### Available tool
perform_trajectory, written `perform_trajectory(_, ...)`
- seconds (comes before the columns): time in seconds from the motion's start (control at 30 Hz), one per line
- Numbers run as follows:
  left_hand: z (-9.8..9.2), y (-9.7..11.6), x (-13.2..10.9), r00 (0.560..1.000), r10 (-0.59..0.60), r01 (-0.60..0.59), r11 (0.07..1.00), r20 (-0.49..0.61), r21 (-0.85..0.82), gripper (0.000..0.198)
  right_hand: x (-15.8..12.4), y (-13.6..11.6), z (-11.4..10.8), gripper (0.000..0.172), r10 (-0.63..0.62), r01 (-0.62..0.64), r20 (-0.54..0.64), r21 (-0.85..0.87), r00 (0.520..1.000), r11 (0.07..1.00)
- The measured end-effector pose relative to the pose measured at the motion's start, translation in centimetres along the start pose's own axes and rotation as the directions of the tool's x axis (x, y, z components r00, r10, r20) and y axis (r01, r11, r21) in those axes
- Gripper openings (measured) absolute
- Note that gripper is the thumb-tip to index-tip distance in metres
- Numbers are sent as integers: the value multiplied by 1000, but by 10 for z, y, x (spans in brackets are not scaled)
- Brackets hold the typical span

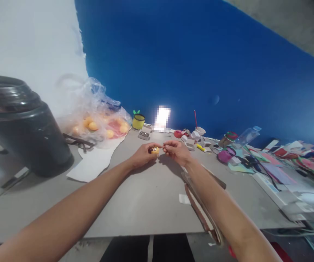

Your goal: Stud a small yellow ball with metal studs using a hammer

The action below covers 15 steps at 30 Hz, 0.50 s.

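My left hand is closed around a small yellow ball-like object with dark marks, held just above the grey table. My right hand is right beside it, fingers pinched together at the yellow object's right side; what the pinch holds is too small to make out. Both forearms reach in from the bottom of the view.
A big black container stands at the left. A clear plastic bag of yellow balls lies behind a white sheet. A yellow cup, small boxes and coloured paper scraps crowd the back and right. A brown-edged board lies under my right forearm.
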<state>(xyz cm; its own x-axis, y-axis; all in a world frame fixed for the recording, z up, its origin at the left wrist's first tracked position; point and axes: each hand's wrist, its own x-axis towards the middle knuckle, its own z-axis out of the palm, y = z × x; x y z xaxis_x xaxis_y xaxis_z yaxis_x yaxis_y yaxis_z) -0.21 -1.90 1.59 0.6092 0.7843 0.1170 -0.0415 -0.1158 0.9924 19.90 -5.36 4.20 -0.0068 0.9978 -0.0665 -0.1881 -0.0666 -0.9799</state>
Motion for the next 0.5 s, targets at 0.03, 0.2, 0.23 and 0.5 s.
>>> perform_trajectory(0.03,0,0,0,1000,-12,12,1000,-2,-7,50,-4,4,-2,38,13,-12,-9,46,1000,999)
perform_trajectory(0.2,2,3,-3,997,-80,80,996,3,-27,38,-8,18,-2,35,79,-79,6,203,997,976)
perform_trajectory(0.23,3,3,-3,996,-87,87,996,13,-23,37,-8,20,-1,34,91,-92,17,224,996,970)
perform_trajectory(0.5,1,2,-5,997,-42,37,997,70,74,34,-12,26,-2,38,109,-122,62,276,992,953)
